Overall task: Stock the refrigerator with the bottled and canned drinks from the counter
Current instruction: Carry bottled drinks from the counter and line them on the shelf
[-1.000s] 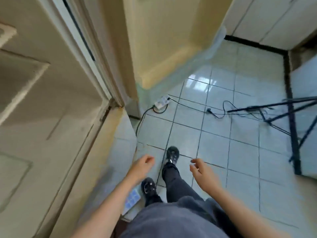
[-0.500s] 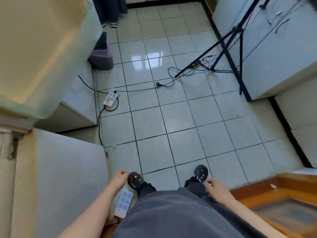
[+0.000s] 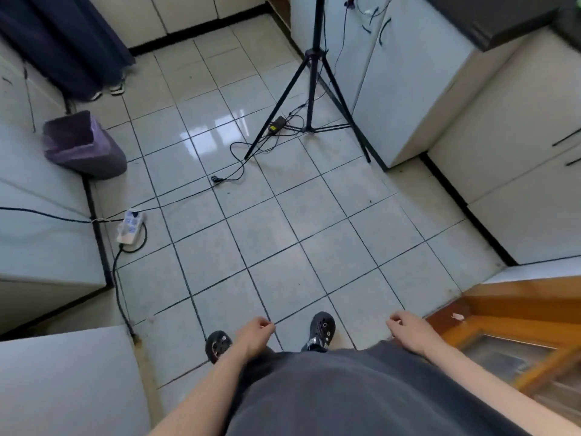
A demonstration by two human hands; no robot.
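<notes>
My left hand hangs low in front of my body, fingers loosely curled, holding nothing. My right hand hangs at the same height to the right, also loosely curled and empty. Both are above the tiled floor near my two black shoes. No bottle, can or counter top with drinks shows in this view. A white appliance surface fills the lower left corner; I cannot tell whether it is the refrigerator.
A black tripod stands ahead with cables and an adapter at its feet. A white power strip and cords trail on the left. A purple bin sits far left. White cabinets line the right; a wooden door lies lower right.
The view has swung right, away from the pale door and appliance toward the open kitchen floor. Both hands stay low and empty; the right one has moved further right.
</notes>
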